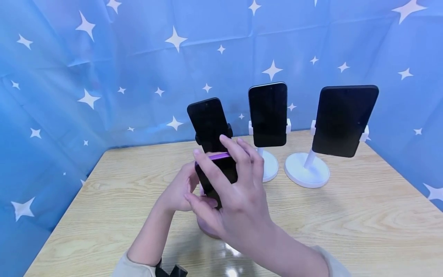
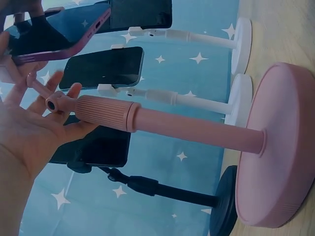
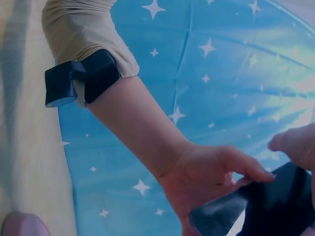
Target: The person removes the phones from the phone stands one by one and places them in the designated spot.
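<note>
Purple-edged phone (image 1: 226, 168) sits at the pink stand's (image 2: 202, 129) head, near side of table (image 1: 363, 215). Right grip (image 1: 238, 200) pinches phone; left grip (image 1: 178, 188) behind it, can't tell if clasped. Three mounted phones (image 1: 268, 115) stand farther back.

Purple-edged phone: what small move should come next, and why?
Probably settle the purple-edged phone squarely onto the pink stand: left hand and right hand are both around the phone, at the stand's top, and three other phones sit mounted on their stands.
</note>
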A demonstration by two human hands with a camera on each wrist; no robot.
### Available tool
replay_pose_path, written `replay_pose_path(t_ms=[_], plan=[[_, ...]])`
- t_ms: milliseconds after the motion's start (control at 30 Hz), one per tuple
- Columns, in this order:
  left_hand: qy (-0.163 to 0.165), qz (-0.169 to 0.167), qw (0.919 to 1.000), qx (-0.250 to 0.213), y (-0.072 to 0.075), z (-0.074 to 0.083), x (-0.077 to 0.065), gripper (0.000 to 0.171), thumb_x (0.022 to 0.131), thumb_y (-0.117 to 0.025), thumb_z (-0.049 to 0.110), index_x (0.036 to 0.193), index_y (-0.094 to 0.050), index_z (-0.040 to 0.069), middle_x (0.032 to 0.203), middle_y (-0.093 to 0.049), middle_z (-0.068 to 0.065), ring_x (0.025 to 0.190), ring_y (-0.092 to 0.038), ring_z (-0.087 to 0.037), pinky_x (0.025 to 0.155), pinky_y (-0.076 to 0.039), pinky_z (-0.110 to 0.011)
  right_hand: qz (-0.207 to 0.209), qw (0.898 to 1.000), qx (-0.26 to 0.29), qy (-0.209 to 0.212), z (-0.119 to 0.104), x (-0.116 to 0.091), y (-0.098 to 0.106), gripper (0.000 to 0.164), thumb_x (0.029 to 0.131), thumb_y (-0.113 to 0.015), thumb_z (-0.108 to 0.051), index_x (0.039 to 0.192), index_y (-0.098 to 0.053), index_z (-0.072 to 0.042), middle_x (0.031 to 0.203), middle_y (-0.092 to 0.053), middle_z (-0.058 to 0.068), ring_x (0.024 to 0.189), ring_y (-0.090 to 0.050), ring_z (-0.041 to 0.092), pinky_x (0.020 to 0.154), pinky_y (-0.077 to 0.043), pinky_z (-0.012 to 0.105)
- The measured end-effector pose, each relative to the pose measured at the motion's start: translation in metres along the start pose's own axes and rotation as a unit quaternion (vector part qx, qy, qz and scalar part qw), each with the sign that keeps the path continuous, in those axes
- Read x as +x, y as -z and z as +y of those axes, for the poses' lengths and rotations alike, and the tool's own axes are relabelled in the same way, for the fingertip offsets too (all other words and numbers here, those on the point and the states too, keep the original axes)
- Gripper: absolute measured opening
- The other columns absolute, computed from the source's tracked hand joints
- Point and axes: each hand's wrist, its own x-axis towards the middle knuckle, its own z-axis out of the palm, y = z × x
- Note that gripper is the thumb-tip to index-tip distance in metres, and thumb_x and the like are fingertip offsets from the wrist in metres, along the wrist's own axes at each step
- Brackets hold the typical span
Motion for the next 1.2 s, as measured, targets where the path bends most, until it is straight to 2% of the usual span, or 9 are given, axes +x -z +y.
replay_pose_path(t_ms=[67,133,200,300,400,500,700,967,1200], plan=[[-0.011,0.002,0.9999,0.008,-0.001,-0.002,0.0,0.058,0.078,-0.069,0.025,0.124,-0.047,-0.002,0.12,-0.054,-0.004,0.109,-0.049,-0.019,0.095,-0.041,-0.037,0.001,1.0,-0.023,-0.008,-0.01,0.015,0.008,0.062,0.068,-0.077,-0.031,0.122,-0.057,-0.01,0.128,-0.044,0.021,0.117,-0.043,0.038,0.093,-0.031,0.055],[-0.023,0.004,0.9995,0.022,-0.001,-0.003,0.001,0.054,0.081,-0.066,0.031,0.123,-0.049,0.003,0.117,-0.054,0.004,0.106,-0.05,-0.015,0.092,-0.042,-0.034,0.004,0.999,-0.047,-0.011,-0.018,0.026,0.014,0.051,0.07,-0.075,-0.023,0.115,-0.058,-0.007,0.119,-0.048,0.022,0.11,-0.047,0.039,0.088,-0.035,0.05],[-0.026,0.003,0.9992,0.031,0.0,-0.003,0.001,0.052,0.081,-0.066,0.032,0.12,-0.05,0.002,0.114,-0.056,0.003,0.102,-0.052,-0.014,0.089,-0.044,-0.032,0.005,0.997,-0.075,-0.01,-0.02,0.028,0.014,0.045,0.07,-0.075,-0.022,0.108,-0.057,-0.006,0.112,-0.049,0.023,0.104,-0.048,0.04,0.084,-0.036,0.048],[-0.026,-0.003,0.9989,0.038,0.002,-0.003,0.0,0.048,0.075,-0.068,0.018,0.116,-0.051,-0.002,0.107,-0.058,-0.001,0.095,-0.054,-0.014,0.084,-0.046,-0.031,0.008,0.995,-0.103,-0.016,-0.021,0.03,0.011,0.044,0.07,-0.076,-0.022,0.105,-0.054,-0.006,0.107,-0.048,0.024,0.099,-0.047,0.04,0.081,-0.037,0.047],[-0.021,-0.003,0.9988,0.044,0.003,-0.004,0.001,0.048,0.064,-0.067,0.003,0.109,-0.052,-0.003,0.099,-0.058,-0.006,0.088,-0.054,-0.014,0.078,-0.048,-0.03,0.015,0.992,-0.121,-0.023,-0.021,0.031,0.008,0.043,0.068,-0.075,-0.02,0.102,-0.053,-0.006,0.104,-0.048,0.023,0.097,-0.047,0.039,0.077,-0.038,0.047],[-0.01,0.001,0.9994,0.034,0.004,-0.003,0.002,0.049,0.058,-0.064,-0.002,0.105,-0.052,-0.005,0.095,-0.058,-0.004,0.084,-0.053,-0.014,0.074,-0.049,-0.03,0.015,0.992,-0.122,-0.033,-0.02,0.031,0.007,0.04,0.067,-0.071,-0.017,0.101,-0.053,-0.007,0.102,-0.047,0.023,0.095,-0.045,0.039,0.074,-0.039,0.045],[0.011,0.0,0.9999,0.011,0.005,-0.003,0.003,0.05,0.055,-0.063,0.0,0.104,-0.052,-0.006,0.098,-0.058,0.006,0.084,-0.053,-0.013,0.073,-0.049,-0.03,0.019,0.993,-0.116,-0.031,-0.021,0.034,0.01,0.036,0.067,-0.068,-0.013,0.099,-0.054,-0.006,0.099,-0.046,0.023,0.091,-0.044,0.04,0.069,-0.038,0.04],[0.005,-0.009,0.9998,0.016,0.006,-0.005,0.005,0.052,0.053,-0.063,0.0,0.105,-0.052,-0.003,0.098,-0.058,0.004,0.086,-0.052,-0.015,0.075,-0.048,-0.032,0.026,0.993,-0.111,-0.039,-0.02,0.033,0.008,0.033,0.068,-0.067,-0.013,0.098,-0.054,-0.008,0.097,-0.047,0.022,0.087,-0.043,0.039,0.065,-0.038,0.042],[0.004,-0.023,0.9997,-0.004,0.007,-0.004,0.007,0.055,0.052,-0.063,-0.001,0.106,-0.053,-0.002,0.098,-0.059,0.002,0.085,-0.053,-0.016,0.073,-0.048,-0.033,0.042,0.993,-0.104,-0.037,-0.021,0.034,0.007,0.027,0.07,-0.065,-0.013,0.095,-0.056,-0.008,0.094,-0.048,0.022,0.086,-0.045,0.039,0.066,-0.036,0.043]])
